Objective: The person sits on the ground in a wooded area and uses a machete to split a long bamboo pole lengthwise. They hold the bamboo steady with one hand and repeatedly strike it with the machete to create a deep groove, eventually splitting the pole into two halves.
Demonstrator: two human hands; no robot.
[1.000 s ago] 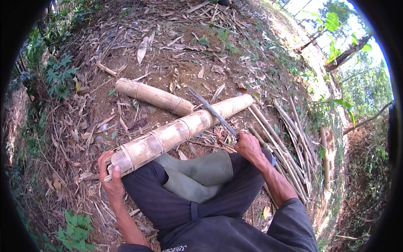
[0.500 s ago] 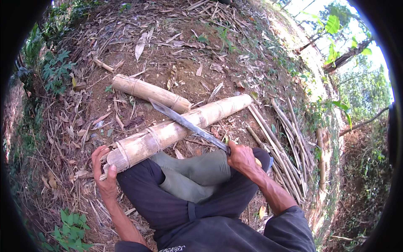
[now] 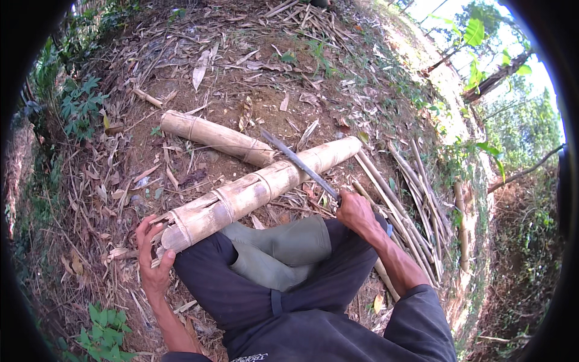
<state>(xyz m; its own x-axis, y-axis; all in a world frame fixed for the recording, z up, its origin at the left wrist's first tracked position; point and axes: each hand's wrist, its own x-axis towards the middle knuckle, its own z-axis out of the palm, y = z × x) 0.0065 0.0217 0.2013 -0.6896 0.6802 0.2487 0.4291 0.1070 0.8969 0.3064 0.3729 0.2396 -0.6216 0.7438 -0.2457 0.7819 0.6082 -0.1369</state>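
Observation:
A thick pale bamboo pole (image 3: 271, 184) lies slantwise in front of me, its near left end by my left thigh. Wrapped about that cut end is my left hand (image 3: 155, 259), thumb on the near side and fingers on the far side. Long gaps and split edges show along the pole's upper side. My right hand (image 3: 356, 212) is closed around the handle of a machete (image 3: 301, 166). Its blade crosses above the pole, tip pointing up and left; whether it touches the bamboo I cannot tell. A shorter bamboo piece (image 3: 211, 136) lies beyond, its right end against the pole.
Thin bamboo sticks (image 3: 401, 211) lie bundled on the right. Green boots (image 3: 283, 247) cover my crossed lower legs, close under the pole. Dry leaves and bare soil (image 3: 265, 102) spread ahead. Leafy plants (image 3: 81, 108) grow at the left, and a slope with greenery drops off at the right.
The machete and my right hand have shifted right and the blade points more steeply away. The pole has turned, bringing its split into view. My left hand stays at the pole's end.

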